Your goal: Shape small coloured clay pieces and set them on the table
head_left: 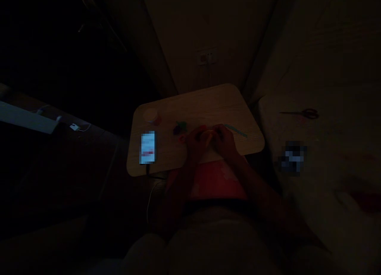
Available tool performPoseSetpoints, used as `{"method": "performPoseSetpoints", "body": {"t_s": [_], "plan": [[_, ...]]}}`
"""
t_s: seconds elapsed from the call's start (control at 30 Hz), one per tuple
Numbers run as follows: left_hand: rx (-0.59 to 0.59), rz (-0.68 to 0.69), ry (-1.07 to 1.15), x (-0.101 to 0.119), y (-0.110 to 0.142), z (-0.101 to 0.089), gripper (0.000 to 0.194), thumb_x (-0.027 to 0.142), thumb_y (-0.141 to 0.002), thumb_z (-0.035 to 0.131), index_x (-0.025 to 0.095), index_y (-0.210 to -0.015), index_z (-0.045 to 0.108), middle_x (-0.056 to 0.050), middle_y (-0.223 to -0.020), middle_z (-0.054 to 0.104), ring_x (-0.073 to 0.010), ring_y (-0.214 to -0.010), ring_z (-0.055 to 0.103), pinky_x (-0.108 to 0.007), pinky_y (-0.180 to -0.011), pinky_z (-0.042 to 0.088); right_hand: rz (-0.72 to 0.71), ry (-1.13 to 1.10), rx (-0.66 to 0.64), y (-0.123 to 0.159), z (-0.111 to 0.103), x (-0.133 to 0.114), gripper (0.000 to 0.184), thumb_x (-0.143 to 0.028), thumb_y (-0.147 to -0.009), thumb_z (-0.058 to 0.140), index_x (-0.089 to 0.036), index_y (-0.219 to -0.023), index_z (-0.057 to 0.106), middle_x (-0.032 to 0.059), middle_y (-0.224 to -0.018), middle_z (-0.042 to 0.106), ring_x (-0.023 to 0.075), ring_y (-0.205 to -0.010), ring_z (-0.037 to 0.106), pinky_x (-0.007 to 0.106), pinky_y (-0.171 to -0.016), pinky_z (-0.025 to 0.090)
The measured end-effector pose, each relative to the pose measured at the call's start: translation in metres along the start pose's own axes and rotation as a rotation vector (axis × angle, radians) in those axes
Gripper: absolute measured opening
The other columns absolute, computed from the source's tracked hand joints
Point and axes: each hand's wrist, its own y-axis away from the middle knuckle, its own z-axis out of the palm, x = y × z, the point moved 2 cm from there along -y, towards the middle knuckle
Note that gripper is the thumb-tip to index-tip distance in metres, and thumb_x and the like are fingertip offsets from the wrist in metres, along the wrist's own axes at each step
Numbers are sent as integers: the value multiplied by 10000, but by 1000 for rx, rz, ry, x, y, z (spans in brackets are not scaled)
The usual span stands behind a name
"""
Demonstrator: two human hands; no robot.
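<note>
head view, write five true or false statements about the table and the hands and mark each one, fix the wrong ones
1. The left hand and right hand are close together at the table. True.
2. The lit screen lies to the right of both hands. False: the lit screen lies to their left.
3. A green piece lies left of the right hand. True.
4. The scissors lie on the table. False: the scissors lie off it, on the pale surface to the right.
5. A yellow-orange thing shows between the hands. True.
</note>
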Motion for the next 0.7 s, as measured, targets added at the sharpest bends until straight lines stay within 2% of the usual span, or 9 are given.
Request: {"method": "performPoseSetpoints", "body": {"t_s": [0.07, 0.13, 0.27, 0.37, 0.5, 0.7], "plan": [[-10, 7, 47, -3, -1, 1, 359, 474, -839, 790, 179, -1041, 768, -133, -1152, 806, -258, -1039, 775, -383, -907, 637, 2, -38, 29, 0, 0, 1, 124, -366, -948, 551, -245, -936, 576, 40, -867, 666, 215, -804, 602, 354, -741, 492], [-2, 27, 64, -4, -2, 1, 389, 517, -829, 802, 182, -1022, 753, -139, -1164, 802, -265, -1068, 774, -396, -932, 639, 0, -91, 32, 0, 0, 1, 135, -380, -948, 566, -246, -940, 575, 30, -867, 653, 206, -811, 599, 348, -751, 497], [49, 27, 73, -3, -3, -2, 423, 573, -830, 798, 183, -984, 735, -130, -1097, 814, -251, -995, 785, -385, -885, 649, 46, -176, -26, 0, 2, 4, 216, -418, -899, 674, -250, -1011, 599, 24, -911, 677, 200, -825, 629, 344, -762, 525], [54, 10, 71, -1, -3, -3, 435, 582, -816, 810, 185, -976, 733, -121, -1079, 818, -243, -967, 783, -379, -867, 646, 74, -141, -47, 0, 2, 5, 206, -405, -865, 708, -241, -960, 627, 16, -844, 676, 192, -754, 625, 337, -712, 524], [35, 15, 51, 1, -3, -3, 406, 563, -799, 824, 192, -942, 740, -95, -999, 812, -224, -903, 768, -358, -820, 636, 88, -163, -20, 1, 2, 5, 215, -431, -859, 703, -238, -939, 647, 23, -835, 704, 191, -737, 648, 327, -674, 537], [29, 25, -36, 3, 0, -5, 300, 468, -766, 858, 194, -805, 741, -30, -799, 770, -188, -745, 710, -312, -715, 591, 57, -114, -82, 1, 1, 6, 239, -453, -873, 697, -225, -944, 708, 56, -860, 761, 220, -744, 684, 352, -687, 550]]}}
